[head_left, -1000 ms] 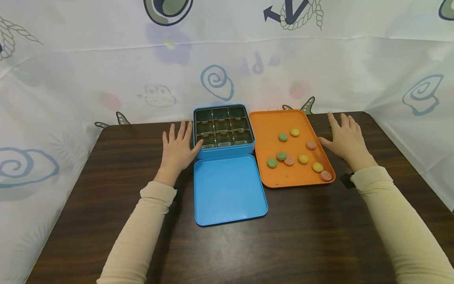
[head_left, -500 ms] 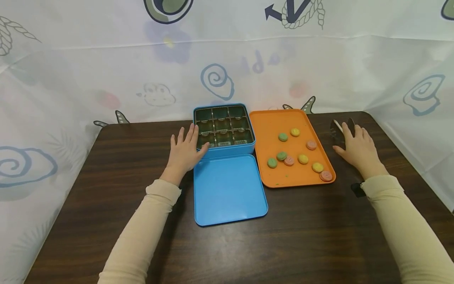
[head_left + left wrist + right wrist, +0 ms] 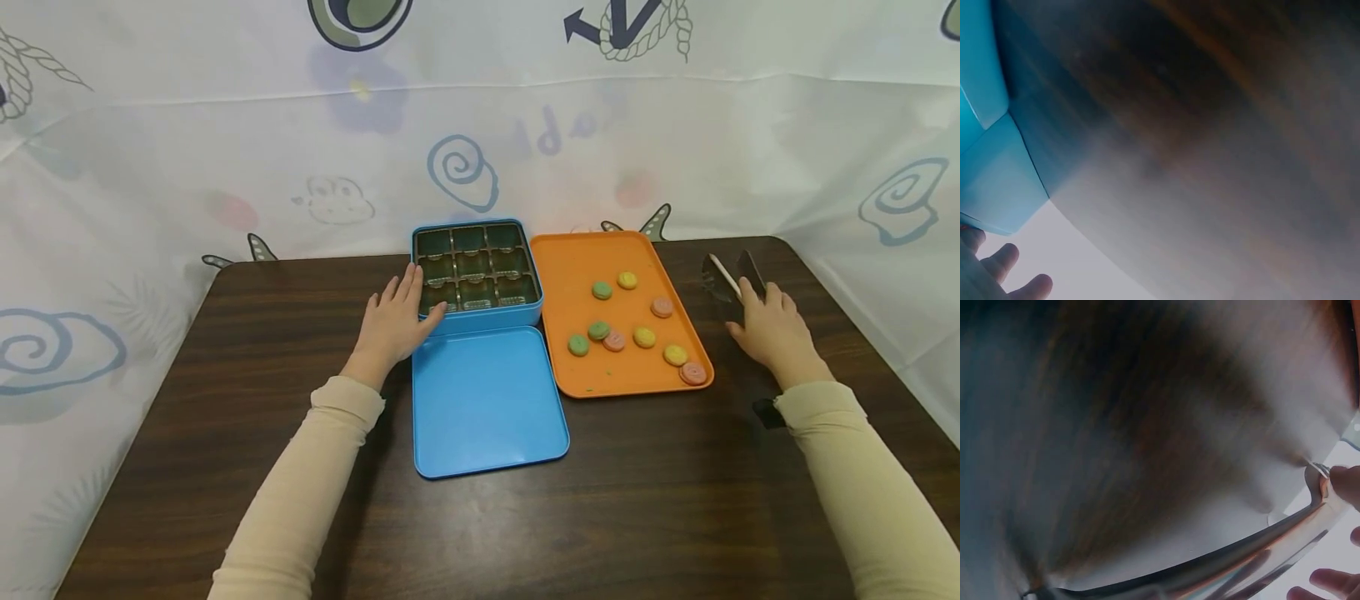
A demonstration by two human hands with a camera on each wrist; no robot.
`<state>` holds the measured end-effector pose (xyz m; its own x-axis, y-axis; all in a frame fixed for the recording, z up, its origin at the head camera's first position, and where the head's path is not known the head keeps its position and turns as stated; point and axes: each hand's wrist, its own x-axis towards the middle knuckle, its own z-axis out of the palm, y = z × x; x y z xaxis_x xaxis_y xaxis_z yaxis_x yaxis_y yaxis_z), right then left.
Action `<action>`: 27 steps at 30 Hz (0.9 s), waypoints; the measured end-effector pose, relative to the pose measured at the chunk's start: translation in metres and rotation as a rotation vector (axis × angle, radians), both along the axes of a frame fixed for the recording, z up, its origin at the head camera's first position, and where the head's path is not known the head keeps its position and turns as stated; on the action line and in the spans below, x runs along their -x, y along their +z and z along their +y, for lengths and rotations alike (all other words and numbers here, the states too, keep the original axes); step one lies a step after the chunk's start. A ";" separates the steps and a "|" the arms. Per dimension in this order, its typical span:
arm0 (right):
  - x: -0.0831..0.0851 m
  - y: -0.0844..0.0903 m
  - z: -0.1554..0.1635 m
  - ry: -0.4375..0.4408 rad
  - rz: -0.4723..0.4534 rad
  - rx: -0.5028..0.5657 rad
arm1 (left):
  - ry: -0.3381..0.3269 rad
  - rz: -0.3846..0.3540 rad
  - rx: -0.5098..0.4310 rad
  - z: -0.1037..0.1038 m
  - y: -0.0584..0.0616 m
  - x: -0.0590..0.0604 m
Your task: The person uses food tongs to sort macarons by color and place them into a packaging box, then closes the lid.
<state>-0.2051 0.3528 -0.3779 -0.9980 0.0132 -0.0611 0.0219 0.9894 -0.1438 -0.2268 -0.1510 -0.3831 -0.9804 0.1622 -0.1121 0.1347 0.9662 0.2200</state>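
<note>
In the head view my left hand [image 3: 390, 325] lies with spread, nearly straight fingers against the left side of the blue tin box [image 3: 498, 317], which has a dark divided insert [image 3: 472, 265]. My right hand [image 3: 780, 337] is over the near end of a pair of shiny tongs [image 3: 722, 277], right of the orange tray [image 3: 592, 250]. The tongs' wide ends stand apart and point away. In the right wrist view the thumb [image 3: 1346, 484] is at one end of the metal tongs [image 3: 1241, 550], the fingers loosely spread; the hand hides part of them.
Several small green, yellow and pink macaron-like discs [image 3: 643, 337] lie scattered on the orange tray. A blue lid [image 3: 489, 408] lies flat in front of the box. The dark wooden table [image 3: 480, 542] ends at a white printed cloth [image 3: 480, 108] behind.
My right hand has moved right and back from the tray's edge, uncovering the tongs' wide ends. My left hand has shifted slightly right, closer against the box. Box, lid and tray stay put.
</note>
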 end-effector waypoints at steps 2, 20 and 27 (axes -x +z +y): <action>-0.001 -0.001 0.001 -0.002 -0.001 0.006 | -0.001 -0.010 -0.005 0.000 0.001 0.000; -0.007 -0.009 0.014 -0.051 -0.080 0.037 | -0.010 -0.020 -0.018 -0.001 0.000 0.000; -0.009 -0.005 0.014 -0.053 -0.075 0.038 | -0.017 -0.030 -0.014 -0.001 -0.002 0.002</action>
